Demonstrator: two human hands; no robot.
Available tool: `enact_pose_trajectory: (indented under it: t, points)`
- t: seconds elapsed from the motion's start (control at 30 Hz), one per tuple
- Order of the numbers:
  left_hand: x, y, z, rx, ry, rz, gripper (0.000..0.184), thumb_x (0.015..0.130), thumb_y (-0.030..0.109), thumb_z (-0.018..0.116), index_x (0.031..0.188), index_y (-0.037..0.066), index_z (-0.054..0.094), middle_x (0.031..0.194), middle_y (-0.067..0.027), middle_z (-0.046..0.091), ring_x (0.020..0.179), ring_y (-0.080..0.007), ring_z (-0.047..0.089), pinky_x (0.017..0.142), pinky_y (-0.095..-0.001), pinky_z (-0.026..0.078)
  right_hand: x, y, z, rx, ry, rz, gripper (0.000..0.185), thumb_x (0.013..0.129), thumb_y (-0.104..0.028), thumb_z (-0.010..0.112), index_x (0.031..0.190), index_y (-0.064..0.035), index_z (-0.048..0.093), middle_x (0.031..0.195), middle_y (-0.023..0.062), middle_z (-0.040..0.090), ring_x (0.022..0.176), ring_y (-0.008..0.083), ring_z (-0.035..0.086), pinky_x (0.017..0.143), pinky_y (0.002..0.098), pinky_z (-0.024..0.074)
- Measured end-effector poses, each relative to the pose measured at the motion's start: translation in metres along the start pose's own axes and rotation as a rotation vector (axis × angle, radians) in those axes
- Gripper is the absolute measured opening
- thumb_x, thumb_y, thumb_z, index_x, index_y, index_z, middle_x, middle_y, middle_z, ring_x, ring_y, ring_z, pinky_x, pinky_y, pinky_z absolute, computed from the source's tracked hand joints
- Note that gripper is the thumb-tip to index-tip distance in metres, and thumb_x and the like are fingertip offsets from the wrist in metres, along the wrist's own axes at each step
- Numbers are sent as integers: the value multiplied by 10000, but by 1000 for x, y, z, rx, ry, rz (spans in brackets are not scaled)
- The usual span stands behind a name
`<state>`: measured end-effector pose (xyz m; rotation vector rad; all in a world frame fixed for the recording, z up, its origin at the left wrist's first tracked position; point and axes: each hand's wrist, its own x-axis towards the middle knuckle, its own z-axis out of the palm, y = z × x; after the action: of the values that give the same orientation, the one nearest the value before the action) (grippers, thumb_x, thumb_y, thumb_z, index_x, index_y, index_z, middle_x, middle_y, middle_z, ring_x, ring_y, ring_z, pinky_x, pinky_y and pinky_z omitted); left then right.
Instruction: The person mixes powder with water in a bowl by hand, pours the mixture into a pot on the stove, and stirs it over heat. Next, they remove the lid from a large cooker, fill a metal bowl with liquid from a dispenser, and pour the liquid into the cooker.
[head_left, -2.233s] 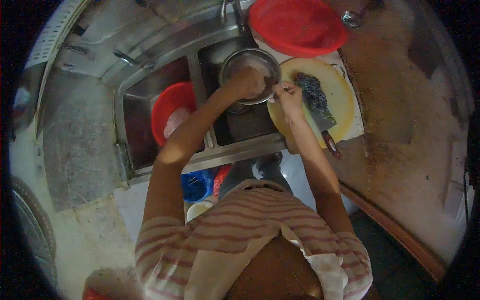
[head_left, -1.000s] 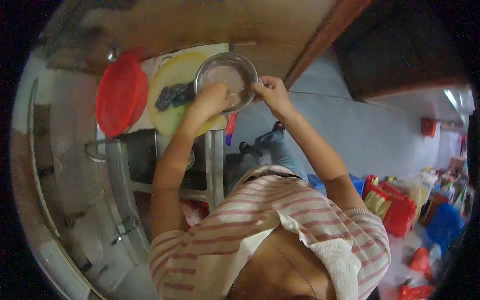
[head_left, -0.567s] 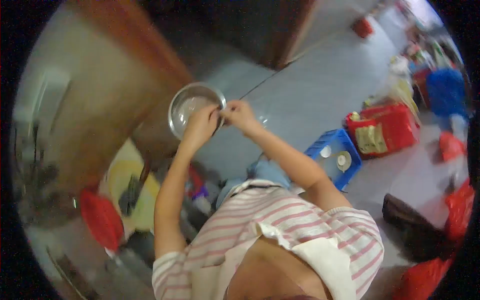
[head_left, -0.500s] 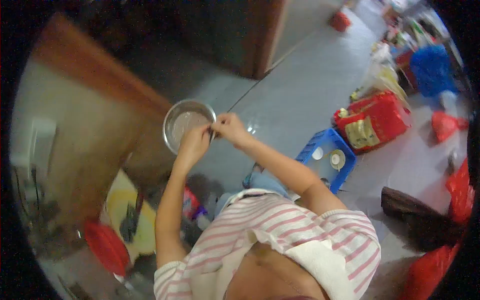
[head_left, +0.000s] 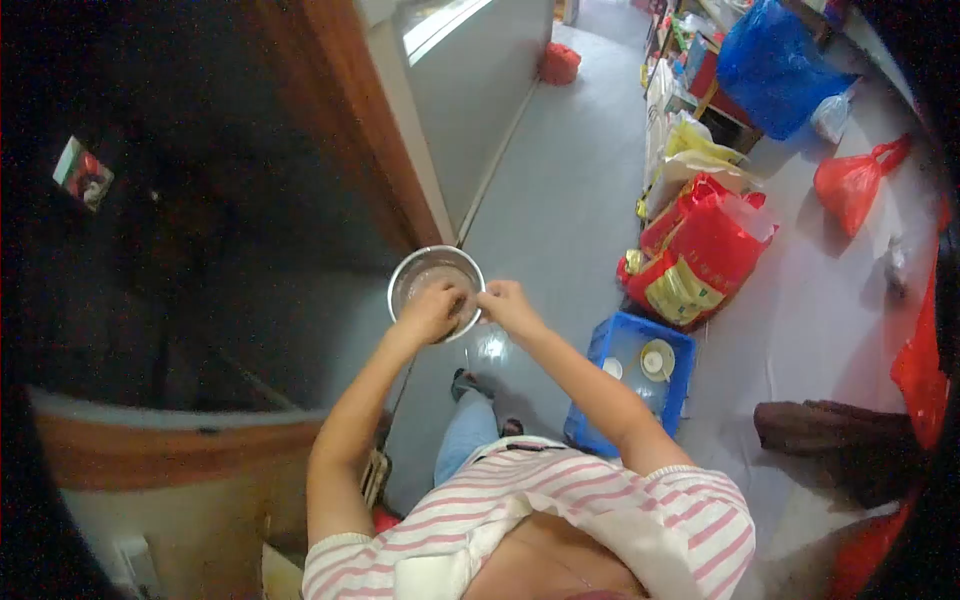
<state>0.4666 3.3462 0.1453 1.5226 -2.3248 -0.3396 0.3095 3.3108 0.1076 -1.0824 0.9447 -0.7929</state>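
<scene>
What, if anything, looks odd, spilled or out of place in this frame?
A dark brown cloth seems to lie bunched on the floor, right of the blue crate, an odd place for it. No clear spill or damage shows; the bright patch below the bowl may just be glare.

The left hand [head_left: 430,312] hides part of the bowl [head_left: 399,288].

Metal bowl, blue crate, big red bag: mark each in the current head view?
Metal bowl [head_left: 400,284]: head view, inner wall, picture-left side.
Blue crate [head_left: 684,382]: head view, side wall, picture-right.
Big red bag [head_left: 712,244]: head view, red surface above the yellow patch.
</scene>
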Motion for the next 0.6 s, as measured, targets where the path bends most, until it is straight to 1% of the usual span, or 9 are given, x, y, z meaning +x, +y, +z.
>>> enact_pose_trajectory:
  t: [0.17, 0.23, 0.27, 0.3, 0.4, 0.43, 0.5, 0.57, 0.6]
  points:
    - [117, -41, 23, 248, 5, 128, 227, 667, 127, 558, 883, 59, 544, 963, -145, 505, 907, -294, 507, 756, -378, 431, 64, -37, -52, -24, 145, 14, 93, 666, -74, 534, 657, 19, 540, 607, 56, 525, 531, 114, 502, 479, 245, 431]
    - [163, -50, 18, 248, -120, -7, 218, 687, 132, 539, 889, 50, 532, 963, -144, 515, 903, -285, 519, 727, -370, 451, 93, -46, -69, -30, 225, 13, 90, 660, -75, 538, 645, 14, 543, 608, 51, 527, 532, 112, 499, 476, 248, 422]
    - [188, -63, 25, 334, -15, 46, 164, 699, 114, 518, 839, 30, 536, 920, -164, 523, 764, -286, 563, 643, -381, 468, 110, -53, -82, -5, 250, 4, 86, 656, -77, 542, 634, 7, 541, 602, 41, 523, 530, 111, 496, 474, 251, 414]
    - [215, -78, 32, 325, -8, 69, 164, 699, 114, 518, 839, 30, 536, 920, -164, 523, 764, -286, 563, 643, -381, 468, 125, -59, -96, 15, 276, 6, 84, 653, -78, 547, 623, 0, 540, 596, 32, 518, 528, 111, 493, 472, 253, 406]
    - [285, -86, 26, 315, -154, 86, 108, 679, 80, 513, 748, 31, 580, 732, -176, 580, 682, -303, 586, 587, -400, 474, 161, -101, -132, -66, 378, -35, 79, 665, -74, 548, 625, -6, 537, 584, 21, 507, 526, 113, 493, 474, 251, 429]
    - [311, -87, 23, 317, -158, 100, 108, 679, 80, 513, 748, 31, 580, 732, -176, 580, 682, -303, 586, 587, -400, 474, 179, -105, -147, -60, 392, -38, 79, 665, -74, 548, 625, -6, 537, 584, 21, 507, 526, 113, 493, 474, 251, 429]
    - [362, -84, 18, 288, -411, 122, 112, 638, 83, 564, 723, 32, 617, 760, -153, 606, 680, -279, 602, 611, -366, 490, 215, -100, -177, 7, 473, -35, 67, 677, -59, 546, 626, -18, 533, 585, 11, 497, 527, 104, 493, 486, 247, 462]
    - [412, -89, 25, 211, -447, 128, 139, 595, 64, 578, 723, 33, 621, 748, -174, 605, 681, -281, 602, 606, -378, 485, 243, -121, -200, 35, 500, -42, 58, 686, -58, 547, 642, -21, 535, 596, 15, 505, 535, 102, 501, 494, 248, 475]
    - [443, -98, 40, 172, -452, 230, 146, 596, 62, 576, 733, 38, 620, 747, -176, 602, 682, -286, 601, 603, -383, 482, 259, -131, -214, 58, 516, -50, 49, 695, -57, 547, 659, -24, 536, 607, 19, 513, 544, 100, 508, 503, 249, 488]
